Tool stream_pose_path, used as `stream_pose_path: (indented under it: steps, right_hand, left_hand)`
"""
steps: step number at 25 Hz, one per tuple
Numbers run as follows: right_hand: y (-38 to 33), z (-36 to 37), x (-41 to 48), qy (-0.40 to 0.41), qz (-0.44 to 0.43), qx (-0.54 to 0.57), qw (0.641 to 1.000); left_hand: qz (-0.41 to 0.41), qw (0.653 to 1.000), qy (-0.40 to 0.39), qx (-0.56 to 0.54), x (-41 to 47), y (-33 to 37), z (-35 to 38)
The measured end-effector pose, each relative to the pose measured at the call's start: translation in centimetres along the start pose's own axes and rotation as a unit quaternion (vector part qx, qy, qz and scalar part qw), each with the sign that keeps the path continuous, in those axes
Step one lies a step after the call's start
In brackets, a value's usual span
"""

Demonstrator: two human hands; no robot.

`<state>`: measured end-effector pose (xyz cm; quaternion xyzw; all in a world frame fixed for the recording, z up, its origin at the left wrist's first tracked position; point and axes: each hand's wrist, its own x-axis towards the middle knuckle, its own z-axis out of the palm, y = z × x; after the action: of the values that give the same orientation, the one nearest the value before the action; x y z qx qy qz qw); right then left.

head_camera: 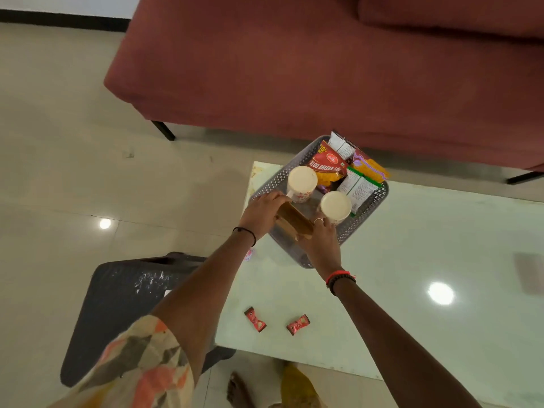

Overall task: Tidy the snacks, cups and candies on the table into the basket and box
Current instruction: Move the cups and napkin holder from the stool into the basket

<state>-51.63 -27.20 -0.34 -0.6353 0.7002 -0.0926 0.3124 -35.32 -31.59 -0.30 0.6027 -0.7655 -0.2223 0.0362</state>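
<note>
A grey perforated basket (pixel 365 214) stands at the far left end of the pale table (pixel 412 275). Inside it are snack packets (pixel 328 167) and two upturned paper cups (pixel 301 182) (pixel 335 206). A brown wooden box (pixel 294 220) is held over the basket's near part. My left hand (pixel 262 212) grips its left end, and my right hand (pixel 319 240) holds its near right side. Two red wrapped candies (pixel 255 318) (pixel 298 324) lie on the table near its front edge. A pink wrapper (pixel 248 254) shows beside my left forearm.
A maroon sofa (pixel 323 69) runs along the far side of the table. A black stool (pixel 132 304) stands on the tiled floor at the table's left. My bare foot (pixel 238 390) is below the table's near edge.
</note>
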Motion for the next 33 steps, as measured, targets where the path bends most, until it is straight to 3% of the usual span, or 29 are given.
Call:
stream_pose_path:
  steps: [8, 16, 20, 24, 27, 33]
  right_hand:
    - [1.8, 2.6, 1.9, -0.060, 0.018, -0.019, 0.998]
    - [1.3, 3.7, 2.4, -0.057, 0.014, -0.065, 0.996]
    - [0.9, 3.2, 1.9, -0.035, 0.013, -0.070, 0.997]
    - [-0.8, 2.8, -0.5, 0.011, -0.006, -0.070, 0.997]
    - [-3.2, 3.8, -3.0, 0.016, -0.025, -0.010, 1.000]
    - [-7.8, 10.5, -9.7, -0.138, 0.062, 0.154, 0.977]
  left_hand:
    - [0.000, 0.999, -0.036, 0.019, 1.6, -1.3, 3.5]
    - [-0.013, 0.998, -0.048, 0.024, 1.5, -2.2, 4.5]
    - [-0.025, 1.000, -0.002, -0.001, 0.6, -2.2, 3.7]
    - [-0.119, 0.987, 0.088, -0.060, -3.6, -3.4, 2.0]
    - [-0.247, 0.945, 0.164, -0.141, -8.5, -4.4, 1.1]
    - [-0.417, 0.860, 0.232, -0.178, -20.5, -7.3, 2.5]
